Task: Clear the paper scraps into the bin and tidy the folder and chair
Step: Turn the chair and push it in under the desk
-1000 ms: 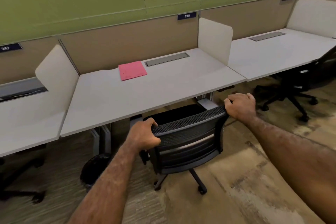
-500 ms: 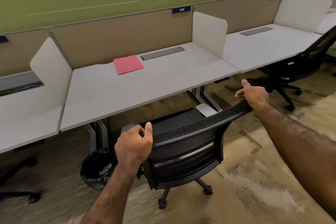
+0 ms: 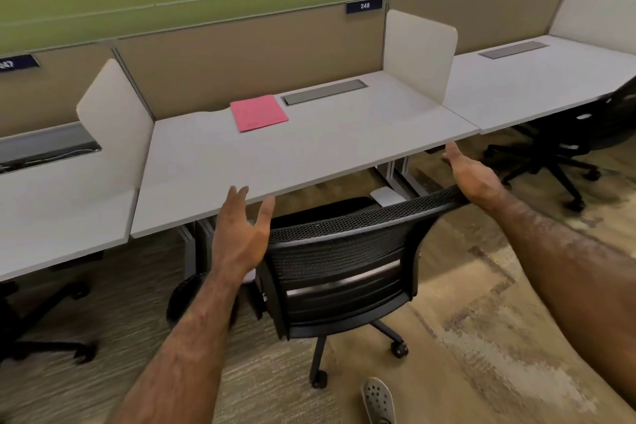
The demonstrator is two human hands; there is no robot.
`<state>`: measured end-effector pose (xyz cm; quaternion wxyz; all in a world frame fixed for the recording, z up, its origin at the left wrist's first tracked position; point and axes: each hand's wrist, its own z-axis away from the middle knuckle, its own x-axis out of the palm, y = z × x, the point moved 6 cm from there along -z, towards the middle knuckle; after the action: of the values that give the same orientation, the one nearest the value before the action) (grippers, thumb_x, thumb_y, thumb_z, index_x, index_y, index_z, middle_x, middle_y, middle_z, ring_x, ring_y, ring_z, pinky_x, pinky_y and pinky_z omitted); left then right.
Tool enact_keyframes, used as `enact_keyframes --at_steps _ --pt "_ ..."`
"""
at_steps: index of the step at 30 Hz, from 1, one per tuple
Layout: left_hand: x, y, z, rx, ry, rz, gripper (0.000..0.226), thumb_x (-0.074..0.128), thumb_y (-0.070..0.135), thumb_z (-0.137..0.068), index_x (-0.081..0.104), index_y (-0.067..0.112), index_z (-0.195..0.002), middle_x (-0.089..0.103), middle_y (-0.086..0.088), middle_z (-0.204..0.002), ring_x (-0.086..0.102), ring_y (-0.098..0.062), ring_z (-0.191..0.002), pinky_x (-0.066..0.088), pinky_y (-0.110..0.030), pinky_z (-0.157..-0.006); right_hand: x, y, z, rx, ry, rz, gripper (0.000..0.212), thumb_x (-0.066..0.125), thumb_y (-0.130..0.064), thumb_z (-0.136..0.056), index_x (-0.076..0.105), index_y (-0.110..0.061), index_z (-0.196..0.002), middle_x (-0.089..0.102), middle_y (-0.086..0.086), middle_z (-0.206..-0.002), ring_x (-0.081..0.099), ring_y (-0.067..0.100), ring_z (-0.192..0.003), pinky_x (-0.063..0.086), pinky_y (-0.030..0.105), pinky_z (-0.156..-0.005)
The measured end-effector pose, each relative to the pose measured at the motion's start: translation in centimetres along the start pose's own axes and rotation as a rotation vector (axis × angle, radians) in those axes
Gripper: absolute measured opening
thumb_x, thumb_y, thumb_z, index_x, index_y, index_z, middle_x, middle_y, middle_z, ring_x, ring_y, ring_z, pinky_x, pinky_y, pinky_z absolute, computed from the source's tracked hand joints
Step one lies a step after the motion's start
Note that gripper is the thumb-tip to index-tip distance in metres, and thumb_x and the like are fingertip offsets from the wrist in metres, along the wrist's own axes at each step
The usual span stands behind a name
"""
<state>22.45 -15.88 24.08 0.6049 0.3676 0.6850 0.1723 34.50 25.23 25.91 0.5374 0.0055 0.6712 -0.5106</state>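
Note:
A black mesh office chair point(image 3: 344, 272) stands with its seat tucked under the white desk point(image 3: 309, 148). My left hand point(image 3: 242, 234) hovers open at the left end of the chair's backrest, fingers spread. My right hand point(image 3: 471, 172) is open too, its palm resting at the right end of the backrest top. A pink folder point(image 3: 258, 112) lies flat at the back of the desk, beside a grey cable hatch point(image 3: 323, 92). A black bin point(image 3: 187, 296) sits on the floor under the desk, mostly hidden behind my left forearm.
White divider panels point(image 3: 420, 55) flank the desk. Neighbouring desks run left and right, with another black chair point(image 3: 568, 144) at the right and a chair base point(image 3: 44, 320) at the left. My shoe point(image 3: 378, 399) shows on the carpet behind the chair.
Both hands have let go of the chair's backrest and opened. The chair has rolled forward, further under the desk.

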Motion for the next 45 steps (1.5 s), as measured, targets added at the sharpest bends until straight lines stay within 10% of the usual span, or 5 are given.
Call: enact_keyframes --at_steps 12,27,45 --pt "1.9 -1.7 -10.1 0.019 -0.016 -0.091 0.081 0.018 0.076 -0.084 0.004 0.035 -0.151 -0.007 0.008 -0.161 -0.007 -0.013 -0.147 -0.003 -0.037 -0.117 5.3 -4.3 -10.3 0.011 -0.354 0.203 0.116 0.001 -0.092 -0.063 0.049 -0.015 -0.135 0.043 0.015 -0.147 0.04 0.032 -0.132 0.023 0.048 -0.11" --pt "4.6 -3.9 -21.6 -0.123 0.024 -0.213 0.097 0.005 0.089 -0.071 0.001 0.035 -0.15 -0.012 0.006 -0.161 -0.012 -0.018 -0.146 -0.007 -0.039 -0.116 9.1 -9.6 -23.3 -0.233 -0.359 0.174 0.11 0.005 -0.091 -0.064 0.014 -0.026 -0.152 0.014 -0.003 -0.161 0.012 0.018 -0.148 0.005 0.042 -0.121" --pt "5.3 -4.5 -27.1 -0.203 0.048 -0.214 0.1 0.01 0.089 -0.07 0.011 0.031 -0.151 -0.003 0.0 -0.162 -0.005 -0.021 -0.148 -0.003 -0.04 -0.118 11.7 -11.6 -31.3 -0.329 -0.243 0.256 0.113 -0.007 -0.092 -0.062 0.026 -0.027 -0.148 0.027 0.004 -0.157 0.025 0.025 -0.144 0.018 0.049 -0.118"
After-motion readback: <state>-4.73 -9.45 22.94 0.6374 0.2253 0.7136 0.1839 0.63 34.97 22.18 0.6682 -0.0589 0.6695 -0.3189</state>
